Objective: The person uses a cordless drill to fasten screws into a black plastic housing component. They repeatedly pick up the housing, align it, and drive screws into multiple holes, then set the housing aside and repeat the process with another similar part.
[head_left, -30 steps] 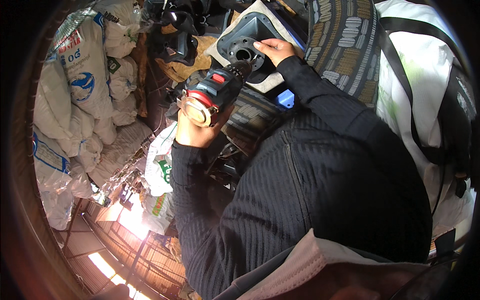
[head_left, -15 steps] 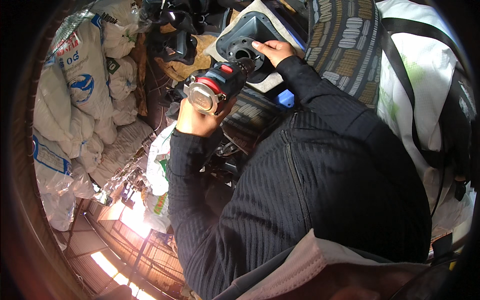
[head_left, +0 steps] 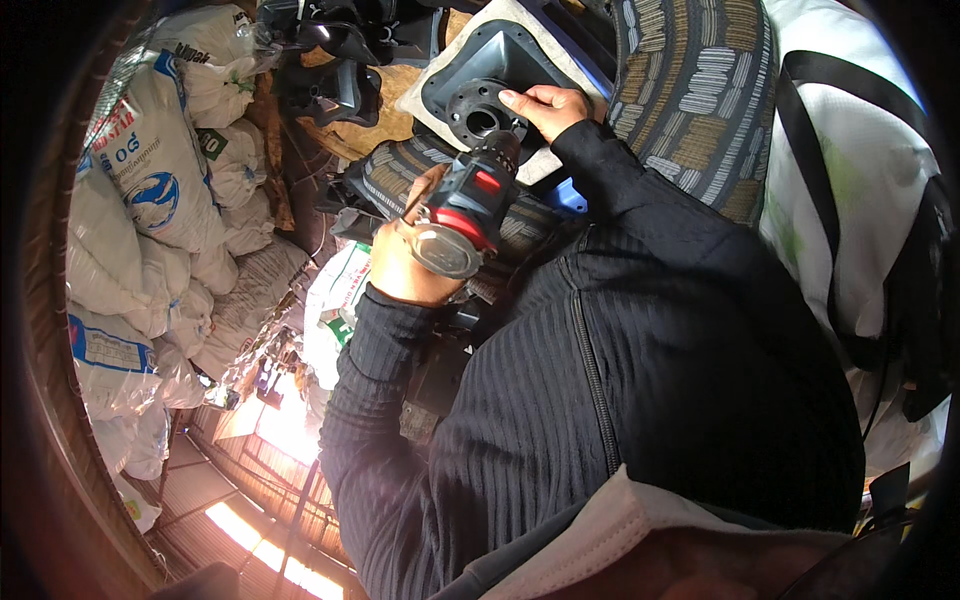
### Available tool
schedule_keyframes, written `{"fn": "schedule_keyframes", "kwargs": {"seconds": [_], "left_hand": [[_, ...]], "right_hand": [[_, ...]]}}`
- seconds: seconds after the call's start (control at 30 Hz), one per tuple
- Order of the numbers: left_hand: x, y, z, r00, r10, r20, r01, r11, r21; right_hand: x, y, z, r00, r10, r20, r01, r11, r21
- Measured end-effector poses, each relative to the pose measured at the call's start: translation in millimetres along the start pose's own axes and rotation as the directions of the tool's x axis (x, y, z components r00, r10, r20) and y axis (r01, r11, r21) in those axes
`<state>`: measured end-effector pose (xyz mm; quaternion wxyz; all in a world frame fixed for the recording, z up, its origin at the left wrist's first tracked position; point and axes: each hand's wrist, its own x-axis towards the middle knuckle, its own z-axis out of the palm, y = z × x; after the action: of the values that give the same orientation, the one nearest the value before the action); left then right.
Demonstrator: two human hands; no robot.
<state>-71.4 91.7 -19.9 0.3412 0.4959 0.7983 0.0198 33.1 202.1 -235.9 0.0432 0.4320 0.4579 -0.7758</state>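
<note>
My left hand [head_left: 415,268] is wrapped round a cordless drill [head_left: 474,205] with a black, grey and red body. Its chuck points away from me, at the near edge of a round black flange [head_left: 466,108] with holes around its rim. The bit's tip is too small to make out. My right hand [head_left: 553,112] has its thumb on the flange's right edge with the fingers curled in; anything small between them is hidden. The flange is on a larger black moulded part [head_left: 512,58], which lies on a pale square slab [head_left: 540,170].
A patterned cushioned surface [head_left: 690,100] curves along the right, with a white bag with black straps [head_left: 850,150] beyond it. Several black moulded parts [head_left: 335,92] lie at the back left. Stuffed white sacks [head_left: 150,180] are piled on the left. Something blue [head_left: 570,196] shows under the slab.
The drill and my left hand have shifted right and toward me, so more of the flange shows. My right hand has stayed at the flange's edge with little movement.
</note>
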Motion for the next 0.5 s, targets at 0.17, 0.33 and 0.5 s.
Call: {"fn": "schedule_keyframes", "kwargs": {"seconds": [0.17, 0.33, 0.5], "left_hand": [[6.0, 5.0, 2.3, 0.997, -0.061, 0.049, 0.063, 0.998, -0.029], [4.1, -3.1, 9.9, 1.0, -0.006, 0.021, 0.005, 1.0, 0.002], [0.8, -15.5, 17.6, 0.996, -0.04, -0.079, 0.033, 0.996, -0.088]], "right_hand": [[-1.8, 1.2, -0.2, 1.0, 0.009, 0.002, -0.009, 1.0, 0.008], [-0.2, 4.7, -1.6, 0.999, 0.038, 0.023, -0.038, 0.999, -0.008], [6.9, 0.1, 2.4, 0.998, -0.051, -0.021, 0.05, 0.998, -0.047]]}}
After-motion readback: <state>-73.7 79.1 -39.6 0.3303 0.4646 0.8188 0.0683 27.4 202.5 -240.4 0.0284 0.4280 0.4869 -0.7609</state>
